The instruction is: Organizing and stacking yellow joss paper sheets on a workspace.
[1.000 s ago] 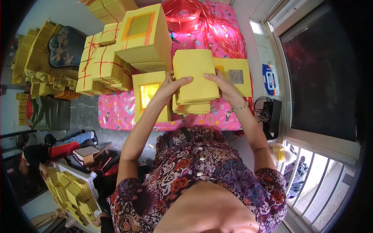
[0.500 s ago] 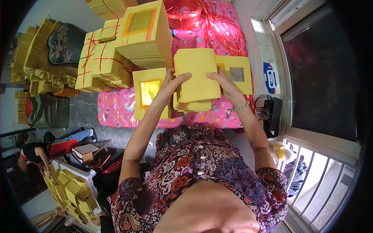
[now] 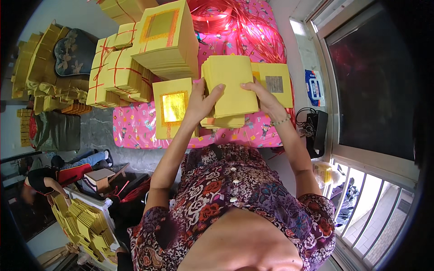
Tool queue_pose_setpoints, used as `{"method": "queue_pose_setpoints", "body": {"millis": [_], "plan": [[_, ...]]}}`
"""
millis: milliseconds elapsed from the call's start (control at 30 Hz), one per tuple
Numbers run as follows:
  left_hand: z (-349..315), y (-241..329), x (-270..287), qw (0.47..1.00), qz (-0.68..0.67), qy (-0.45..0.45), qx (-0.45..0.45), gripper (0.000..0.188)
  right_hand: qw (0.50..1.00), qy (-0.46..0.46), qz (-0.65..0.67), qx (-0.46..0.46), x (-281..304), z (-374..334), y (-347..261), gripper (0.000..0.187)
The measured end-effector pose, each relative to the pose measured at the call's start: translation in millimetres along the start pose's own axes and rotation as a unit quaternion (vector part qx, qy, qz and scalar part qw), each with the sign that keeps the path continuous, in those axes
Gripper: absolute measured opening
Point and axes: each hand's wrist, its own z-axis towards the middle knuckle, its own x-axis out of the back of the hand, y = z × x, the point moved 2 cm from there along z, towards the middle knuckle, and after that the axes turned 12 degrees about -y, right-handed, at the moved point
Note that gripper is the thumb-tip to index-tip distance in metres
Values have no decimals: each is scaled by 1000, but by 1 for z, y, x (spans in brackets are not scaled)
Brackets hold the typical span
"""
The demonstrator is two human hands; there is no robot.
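A stack of plain yellow paper sheets (image 3: 234,83) is held upright and slightly tilted in front of me, its edges a little fanned at the left. My left hand (image 3: 202,101) grips its left side, thumb on the front face and fingers along the edge. On the right side my right hand (image 3: 266,100) pinches the stack, thumb on top, other fingers mostly hidden behind. Below it lies another yellow pile (image 3: 226,122), partly covered. Left of my hands is a pile topped with a gold-foil sheet (image 3: 174,107); to the right, a pile with a silver-square sheet (image 3: 275,85).
A tall yellow paper stack (image 3: 169,38) and bundles tied with red strips (image 3: 122,74) stand at the back left of the pink printed tablecloth (image 3: 135,128). Red plastic strips (image 3: 221,18) lie at the back. Another person (image 3: 43,180) works at a paper-covered table, lower left.
The held stack has shifted slightly right and tilted, its left edges spreading. My left hand has turned slightly, with its fingers more extended along the edge. The other person's arm has moved over the paper.
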Motion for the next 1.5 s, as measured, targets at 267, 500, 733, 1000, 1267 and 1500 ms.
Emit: {"method": "queue_pose_setpoints", "body": {"millis": [267, 500, 733, 1000, 1267, 1500], "plan": [[2, -14, 7, 997, -78, 11, 22, 60, 995, 27, -92, 13, -6, 2, 3, 78], [3, -24, 9, 994, -9, 96, 50, 72, 992, 36, -118, 9, -13, 3, 4, 84], [7, -16, 3, 964, -264, 27, 0, 92, 998, -3, -39, 57, 1, 6, 21, 75], [11, -32, 4, 957, -287, -41, -9, 101, 984, 33, -58, 163, 9, 21, 63, 70], [15, -129, 1, 959, -274, 69, -21, 71, 975, 46, -155, 152, 10, 22, 69, 60], [16, -78, -17, 937, -342, 70, -6, 71, 987, 74, -24, 137, 3, 22, 69, 54]]}}
